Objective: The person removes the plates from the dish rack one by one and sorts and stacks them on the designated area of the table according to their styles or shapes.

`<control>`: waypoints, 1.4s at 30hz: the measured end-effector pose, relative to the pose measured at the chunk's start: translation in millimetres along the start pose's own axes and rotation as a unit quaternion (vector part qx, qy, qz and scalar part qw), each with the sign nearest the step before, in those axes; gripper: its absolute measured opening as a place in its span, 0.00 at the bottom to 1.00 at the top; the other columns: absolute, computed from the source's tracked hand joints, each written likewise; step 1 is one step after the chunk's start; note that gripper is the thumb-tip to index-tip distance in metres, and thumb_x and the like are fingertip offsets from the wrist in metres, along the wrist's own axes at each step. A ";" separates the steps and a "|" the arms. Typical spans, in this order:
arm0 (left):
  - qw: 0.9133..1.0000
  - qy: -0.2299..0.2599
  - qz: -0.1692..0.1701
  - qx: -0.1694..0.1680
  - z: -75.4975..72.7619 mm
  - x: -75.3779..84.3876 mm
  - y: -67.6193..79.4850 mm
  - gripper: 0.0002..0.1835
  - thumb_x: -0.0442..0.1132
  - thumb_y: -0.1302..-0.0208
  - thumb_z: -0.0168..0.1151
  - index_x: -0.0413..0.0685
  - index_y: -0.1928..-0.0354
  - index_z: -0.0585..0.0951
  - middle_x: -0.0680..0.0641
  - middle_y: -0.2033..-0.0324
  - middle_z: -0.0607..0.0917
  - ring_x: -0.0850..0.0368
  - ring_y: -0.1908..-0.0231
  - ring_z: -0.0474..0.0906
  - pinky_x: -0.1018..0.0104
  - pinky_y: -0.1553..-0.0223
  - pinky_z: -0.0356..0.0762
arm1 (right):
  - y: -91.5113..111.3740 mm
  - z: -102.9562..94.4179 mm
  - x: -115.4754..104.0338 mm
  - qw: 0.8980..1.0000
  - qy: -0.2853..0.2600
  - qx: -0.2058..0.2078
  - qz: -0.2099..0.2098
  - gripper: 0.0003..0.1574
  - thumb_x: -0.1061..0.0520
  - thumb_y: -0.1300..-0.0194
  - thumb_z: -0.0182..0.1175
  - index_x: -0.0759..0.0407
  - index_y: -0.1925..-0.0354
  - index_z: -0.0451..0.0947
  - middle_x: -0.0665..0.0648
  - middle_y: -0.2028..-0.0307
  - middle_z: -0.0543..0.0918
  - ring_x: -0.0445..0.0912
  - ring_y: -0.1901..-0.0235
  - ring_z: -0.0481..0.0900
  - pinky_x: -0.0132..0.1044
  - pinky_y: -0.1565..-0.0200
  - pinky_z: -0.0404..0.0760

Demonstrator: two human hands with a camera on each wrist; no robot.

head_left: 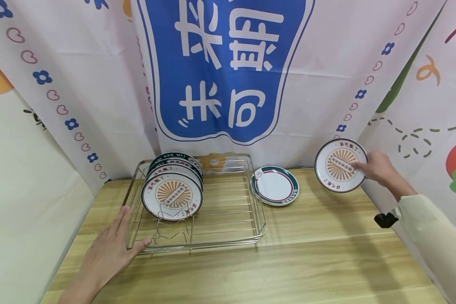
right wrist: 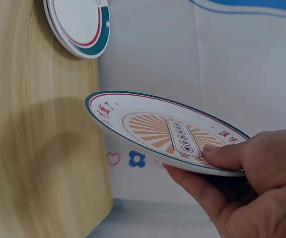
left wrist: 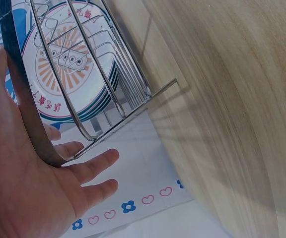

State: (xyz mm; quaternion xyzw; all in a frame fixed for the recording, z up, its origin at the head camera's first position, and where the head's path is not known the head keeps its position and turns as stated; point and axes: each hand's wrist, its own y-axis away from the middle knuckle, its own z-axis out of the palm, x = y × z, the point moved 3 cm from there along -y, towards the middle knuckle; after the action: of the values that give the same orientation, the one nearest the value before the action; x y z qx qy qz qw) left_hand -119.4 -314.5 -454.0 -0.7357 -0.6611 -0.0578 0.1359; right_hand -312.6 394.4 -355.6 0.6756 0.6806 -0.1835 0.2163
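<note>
My right hand point(head_left: 378, 168) pinches a white plate point(head_left: 332, 175) with a dark rim and an orange sunburst print, held above the table at the right. In the right wrist view, the thumb presses on the plate's face and the fingers lie underneath. My left hand point(head_left: 108, 249) rests against the near left corner of a metal wire dish rack point(head_left: 228, 242), fingers spread and fairly straight along its side. Several plates point(head_left: 172, 196) stand upright in the rack's left part, the front one with the same sunburst print.
Right of the rack, green-rimmed plates point(head_left: 275, 185) lie stacked flat on the wooden table point(head_left: 289, 266). A printed cloth point(head_left: 327, 50) hangs right behind the table, and more cloth closes off both sides.
</note>
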 end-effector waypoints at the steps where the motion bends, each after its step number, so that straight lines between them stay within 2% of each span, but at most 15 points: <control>1: 1.000 0.000 0.000 0.000 -0.3 0.1 0.3 0.60 0.70 0.28 0.59 0.44 0.14 0.38 0.31 0.17 0.47 0.21 0.25 0.55 0.21 0.31 0.56 | 0.4 1.8 6.0 1.000 -0.011 -0.008 0.013 0.22 0.57 0.24 0.61 0.81 0.55 0.73 0.63 0.73 0.83 0.49 0.75 0.80 0.39 0.76 0.82; 6: 1.000 -0.002 -0.002 -0.002 -1.4 -0.2 -0.3 0.60 0.70 0.28 0.59 0.44 0.14 0.37 0.31 0.17 0.46 0.18 0.27 0.56 0.20 0.32 0.56 | 1.0 15.4 39.3 0.994 -0.071 -0.021 0.080 0.21 0.59 0.25 0.62 0.79 0.56 0.72 0.62 0.71 0.82 0.47 0.74 0.84 0.38 0.70 0.89; 11: 1.000 -0.008 -0.001 -0.002 -2.5 0.2 -1.8 0.60 0.70 0.28 0.58 0.44 0.14 0.38 0.31 0.17 0.47 0.18 0.27 0.57 0.21 0.31 0.58 | -0.2 31.7 65.2 0.984 -0.123 -0.034 0.125 0.16 0.59 0.24 0.62 0.75 0.59 0.73 0.52 0.76 0.81 0.41 0.77 0.80 0.34 0.74 0.84; 16: 1.000 -0.007 -0.005 -0.008 -2.9 0.2 -1.7 0.60 0.71 0.28 0.57 0.44 0.14 0.37 0.32 0.16 0.45 0.19 0.26 0.55 0.20 0.30 0.56 | -3.3 45.6 80.2 0.970 -0.182 -0.048 0.156 0.15 0.59 0.23 0.61 0.71 0.64 0.74 0.48 0.82 0.79 0.37 0.83 0.75 0.30 0.78 0.78; 21: 1.000 -0.009 -0.009 -0.012 -1.8 0.3 -1.6 0.60 0.71 0.27 0.56 0.45 0.14 0.36 0.32 0.16 0.44 0.17 0.27 0.55 0.20 0.31 0.56 | -4.5 57.7 89.6 0.950 -0.255 -0.041 0.175 0.12 0.62 0.23 0.61 0.70 0.63 0.72 0.47 0.83 0.80 0.35 0.83 0.77 0.27 0.76 0.82; 24: 1.000 -0.008 -0.010 -0.012 -1.2 0.9 -1.9 0.60 0.71 0.27 0.56 0.44 0.14 0.36 0.32 0.16 0.44 0.18 0.26 0.55 0.20 0.30 0.56 | -4.4 62.4 94.5 0.942 -0.280 -0.033 0.181 0.10 0.65 0.24 0.60 0.71 0.62 0.71 0.47 0.82 0.81 0.35 0.82 0.78 0.28 0.75 0.84; 27: 1.000 -0.004 -0.011 -0.012 -0.2 1.2 -1.7 0.60 0.72 0.28 0.56 0.44 0.14 0.36 0.32 0.16 0.44 0.19 0.26 0.54 0.21 0.30 0.55 | -3.3 65.2 97.2 0.940 -0.276 -0.027 0.196 0.12 0.63 0.24 0.61 0.69 0.63 0.71 0.47 0.83 0.79 0.36 0.83 0.77 0.28 0.76 0.83; 32: 1.000 -0.004 -0.014 -0.010 -0.1 0.8 0.1 0.60 0.71 0.27 0.57 0.44 0.14 0.37 0.32 0.16 0.44 0.19 0.25 0.54 0.21 0.29 0.55 | -3.1 69.8 101.1 0.955 -0.199 -0.034 0.217 0.19 0.52 0.24 0.64 0.66 0.66 0.73 0.47 0.85 0.76 0.37 0.84 0.74 0.30 0.79 0.78; 34: 1.000 -0.003 -0.014 -0.009 -0.8 0.8 0.8 0.60 0.70 0.27 0.57 0.44 0.14 0.37 0.32 0.16 0.44 0.20 0.25 0.54 0.21 0.29 0.55 | -2.6 72.7 102.9 0.955 -0.192 -0.031 0.225 0.20 0.51 0.25 0.65 0.66 0.65 0.74 0.48 0.85 0.77 0.38 0.83 0.76 0.31 0.78 0.80; 36: 1.000 -0.002 -0.013 -0.009 -1.1 1.1 1.2 0.60 0.71 0.27 0.57 0.44 0.14 0.37 0.32 0.16 0.44 0.20 0.25 0.54 0.21 0.29 0.55 | -1.6 76.0 104.9 0.949 -0.207 -0.023 0.235 0.19 0.53 0.26 0.66 0.68 0.63 0.73 0.48 0.83 0.79 0.38 0.82 0.79 0.32 0.76 0.83; 39: 1.000 0.001 -0.013 -0.010 -1.4 1.6 1.5 0.60 0.71 0.27 0.56 0.45 0.14 0.36 0.32 0.16 0.44 0.20 0.24 0.53 0.21 0.29 0.55 | -0.2 81.2 106.8 0.936 -0.247 -0.005 0.250 0.18 0.56 0.27 0.66 0.70 0.60 0.72 0.49 0.82 0.81 0.38 0.81 0.83 0.33 0.72 0.88; 42: 1.000 0.002 -0.013 -0.009 -1.5 1.5 1.6 0.60 0.71 0.27 0.56 0.45 0.14 0.36 0.32 0.16 0.45 0.21 0.24 0.53 0.21 0.29 0.54 | -0.9 85.7 108.1 0.928 -0.266 0.007 0.260 0.17 0.58 0.27 0.66 0.70 0.59 0.71 0.49 0.81 0.82 0.39 0.81 0.84 0.34 0.70 0.90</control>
State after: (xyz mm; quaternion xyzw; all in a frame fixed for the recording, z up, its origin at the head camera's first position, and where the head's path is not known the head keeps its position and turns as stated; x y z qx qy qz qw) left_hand -117.5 -313.6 -452.4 -0.7283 -0.6695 -0.0671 0.1296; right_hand -308.9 438.8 -486.1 0.7566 0.3973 -0.2985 0.4249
